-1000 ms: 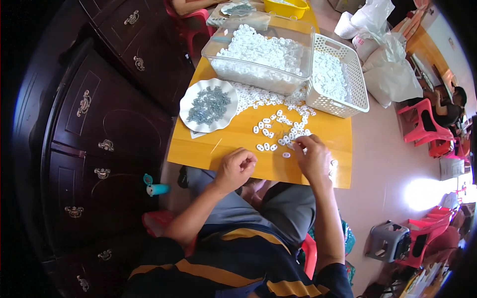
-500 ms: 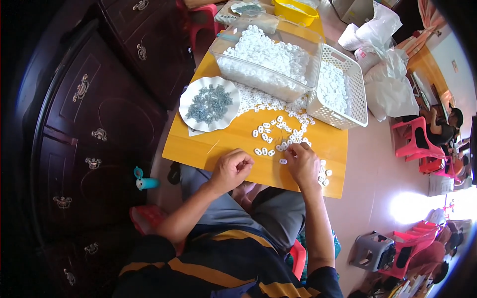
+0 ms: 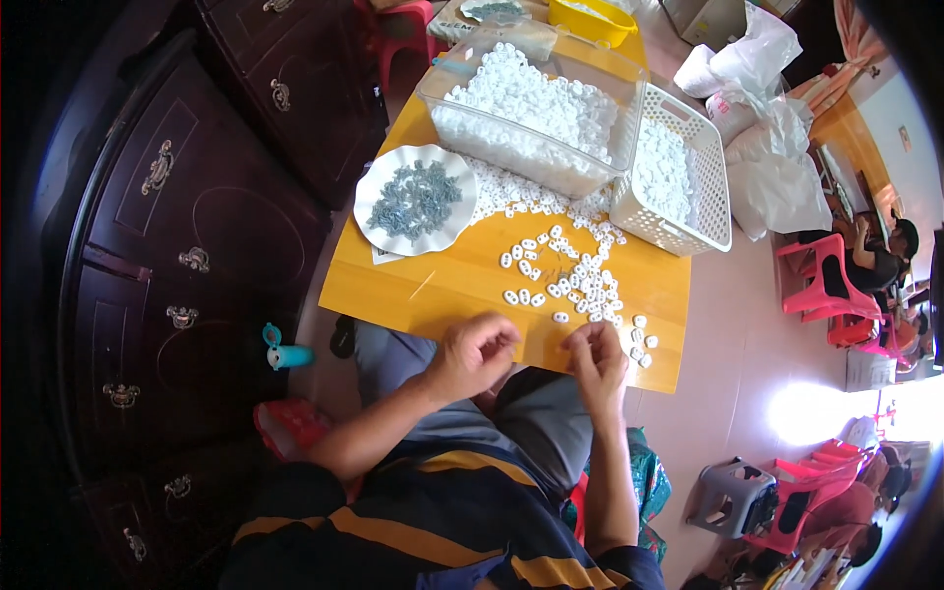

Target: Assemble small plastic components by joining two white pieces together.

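My left hand [image 3: 476,356] hovers over the table's near edge, its fingers curled with thumb and forefinger close together. Across a small gap, my right hand [image 3: 599,364] is pinched near the front edge, just below the loose pieces. Whatever either hand grips is too small or hidden to name. Small white oval pieces with two dark spots [image 3: 595,282] lie scattered beyond my right hand. One single oval piece [image 3: 560,317] sits apart from them. Thin metal pins appear to lie among the ovals. A white wavy-rimmed plate [image 3: 371,228] holds a heap of small grey metal parts [image 3: 418,200] at the left.
A clear plastic bin [image 3: 511,162] full of white pieces stands at the back of the wooden table [image 3: 374,290]. Beside it is a white perforated basket [image 3: 678,236]. Dark cabinets [image 3: 187,226] line the left. White sacks [image 3: 777,187] and people on pink chairs [image 3: 821,280] are to the right.
My right hand has drawn back from the white pieces toward the table's near edge. My left hand has shifted right and slightly nearer, so the hands are closer together.
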Action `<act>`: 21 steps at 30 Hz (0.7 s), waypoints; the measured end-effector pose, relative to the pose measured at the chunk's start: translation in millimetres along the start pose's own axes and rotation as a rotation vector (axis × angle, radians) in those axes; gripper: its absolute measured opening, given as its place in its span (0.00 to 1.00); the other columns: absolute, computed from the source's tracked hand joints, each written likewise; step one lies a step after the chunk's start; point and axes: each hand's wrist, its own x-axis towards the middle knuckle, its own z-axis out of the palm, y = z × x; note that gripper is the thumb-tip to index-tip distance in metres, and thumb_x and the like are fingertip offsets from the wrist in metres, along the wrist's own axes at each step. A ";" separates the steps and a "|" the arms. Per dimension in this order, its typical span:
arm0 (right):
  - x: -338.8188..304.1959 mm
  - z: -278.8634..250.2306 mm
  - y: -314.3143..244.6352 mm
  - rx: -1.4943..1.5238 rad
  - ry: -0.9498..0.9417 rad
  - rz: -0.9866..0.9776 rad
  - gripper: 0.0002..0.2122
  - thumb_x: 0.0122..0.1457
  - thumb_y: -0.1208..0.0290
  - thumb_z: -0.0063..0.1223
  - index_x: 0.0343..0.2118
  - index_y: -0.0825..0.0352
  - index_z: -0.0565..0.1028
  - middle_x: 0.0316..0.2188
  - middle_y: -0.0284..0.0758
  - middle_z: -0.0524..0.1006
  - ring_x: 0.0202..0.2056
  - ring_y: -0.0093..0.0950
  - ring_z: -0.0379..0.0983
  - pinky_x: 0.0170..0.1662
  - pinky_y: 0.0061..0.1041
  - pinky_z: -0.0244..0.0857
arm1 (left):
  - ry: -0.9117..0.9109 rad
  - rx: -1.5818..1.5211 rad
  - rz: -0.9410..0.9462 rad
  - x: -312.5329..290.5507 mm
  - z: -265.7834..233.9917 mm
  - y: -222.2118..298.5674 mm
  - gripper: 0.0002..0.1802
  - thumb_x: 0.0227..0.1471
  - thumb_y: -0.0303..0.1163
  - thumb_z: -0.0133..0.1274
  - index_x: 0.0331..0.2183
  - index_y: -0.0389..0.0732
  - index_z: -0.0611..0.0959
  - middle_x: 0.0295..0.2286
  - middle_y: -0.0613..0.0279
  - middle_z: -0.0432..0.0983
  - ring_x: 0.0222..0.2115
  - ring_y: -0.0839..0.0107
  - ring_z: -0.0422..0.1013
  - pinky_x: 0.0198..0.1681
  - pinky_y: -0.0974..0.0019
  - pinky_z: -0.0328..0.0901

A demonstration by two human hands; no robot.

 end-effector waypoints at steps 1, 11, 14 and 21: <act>-9.5 3.9 7.9 0.084 -0.022 0.043 0.07 0.68 0.72 0.55 0.36 0.71 0.75 0.26 0.33 0.82 0.25 0.17 0.76 0.30 0.19 0.70 | -0.052 0.025 0.048 -0.3 5.6 4.0 0.06 0.51 0.18 0.59 0.34 0.35 0.81 0.27 0.58 0.78 0.26 0.70 0.78 0.29 0.68 0.71; -48.5 9.5 35.4 0.394 -0.117 0.190 0.06 0.71 0.70 0.54 0.38 0.66 0.74 0.28 0.28 0.79 0.27 0.15 0.74 0.30 0.14 0.64 | -0.126 0.193 0.185 -9.1 43.4 6.6 0.05 0.47 0.18 0.60 0.30 0.35 0.82 0.26 0.54 0.78 0.26 0.58 0.76 0.29 0.61 0.69; -52.1 8.6 39.6 0.441 -0.118 0.178 0.06 0.71 0.70 0.53 0.38 0.66 0.74 0.28 0.28 0.80 0.28 0.15 0.75 0.32 0.14 0.65 | -0.118 0.217 0.183 -9.6 48.0 8.6 0.05 0.47 0.18 0.60 0.30 0.36 0.82 0.26 0.54 0.78 0.26 0.58 0.76 0.29 0.61 0.69; -56.5 3.0 45.9 0.562 -0.138 0.216 0.05 0.70 0.70 0.53 0.39 0.67 0.75 0.28 0.30 0.80 0.29 0.17 0.75 0.34 0.17 0.67 | -0.126 0.304 0.172 -10.8 55.4 10.2 0.05 0.47 0.18 0.60 0.30 0.36 0.82 0.25 0.55 0.77 0.24 0.59 0.76 0.28 0.61 0.69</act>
